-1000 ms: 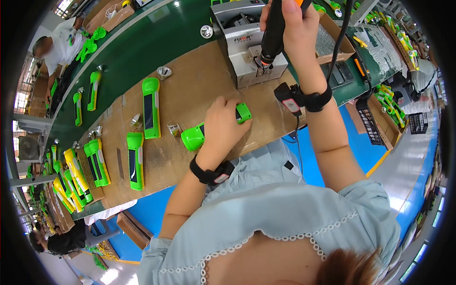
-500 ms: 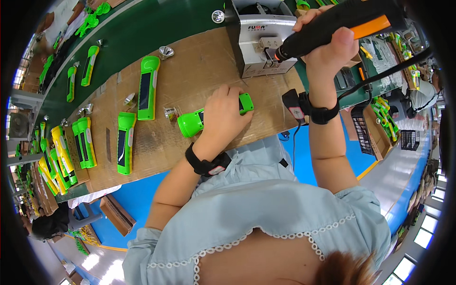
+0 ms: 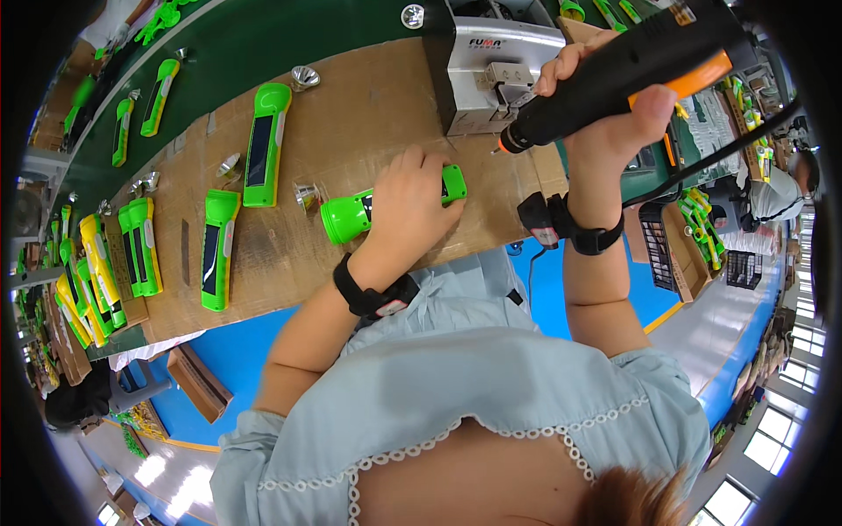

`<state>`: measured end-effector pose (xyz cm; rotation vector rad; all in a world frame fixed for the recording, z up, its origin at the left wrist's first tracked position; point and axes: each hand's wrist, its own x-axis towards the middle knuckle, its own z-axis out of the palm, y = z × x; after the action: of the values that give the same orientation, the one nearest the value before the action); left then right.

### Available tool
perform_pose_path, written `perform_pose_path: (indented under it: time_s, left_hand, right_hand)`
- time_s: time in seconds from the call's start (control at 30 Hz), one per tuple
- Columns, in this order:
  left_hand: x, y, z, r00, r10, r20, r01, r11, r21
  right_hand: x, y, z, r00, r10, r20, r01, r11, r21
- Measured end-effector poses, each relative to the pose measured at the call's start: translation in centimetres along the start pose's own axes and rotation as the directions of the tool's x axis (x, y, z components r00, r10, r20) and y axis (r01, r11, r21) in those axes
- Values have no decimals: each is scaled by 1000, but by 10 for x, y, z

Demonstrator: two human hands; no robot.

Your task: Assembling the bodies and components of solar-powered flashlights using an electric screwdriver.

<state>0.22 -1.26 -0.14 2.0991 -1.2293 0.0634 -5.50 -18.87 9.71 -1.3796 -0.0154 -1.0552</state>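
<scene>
A green flashlight lies on its side on the cardboard sheet, its wide head pointing left. My left hand is closed over its middle and hides most of the dark panel. In my right hand is a black and orange electric screwdriver, its tip angled down to the left. That tip hangs in the air, apart from the flashlight and just in front of a grey metal box-shaped machine. Beside the flashlight's head sits a shiny reflector cup.
More green flashlights lie to the left, with several reflectors among them. Brown cardboard covers part of the green table. A black cable runs off right from the screwdriver. A crate stands at the right.
My right hand has drawn the screwdriver's tip away from the machine's front, down and left toward the flashlight. My left hand keeps its hold on the flashlight. The whole view has shifted slightly.
</scene>
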Motion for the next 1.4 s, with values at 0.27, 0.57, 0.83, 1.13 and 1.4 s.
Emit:
perform_pose_path:
  time_s: [0.27, 0.57, 0.83, 1.13, 1.4]
  left_hand:
    - [-1, 0, -2, 1000, -9, 0, 9, 1000, -9]
    - [-4, 3, -3, 1000, 10, -25, -10, 1000, -19]
    - [-5, 4, -3, 1000, 8, -18, -8, 1000, -19]
    - [-5, 2, -3, 999, -23, 42, 23, 1000, -6]
    - [-3, 1, -5, 998, -29, 62, 29, 1000, 5]
  right_hand:
    - [-26, 2, 25, 999, 46, 5, -45, 992, -122]
    - [-33, 6, 31, 991, 128, 29, -123, 984, -125]
    - [-32, 16, 30, 983, 165, 81, -152, 978, -140]
    - [-30, 43, 33, 961, 107, 255, -124, 991, 53]
    - [-25, 41, 32, 944, 178, 277, -167, 984, -65]
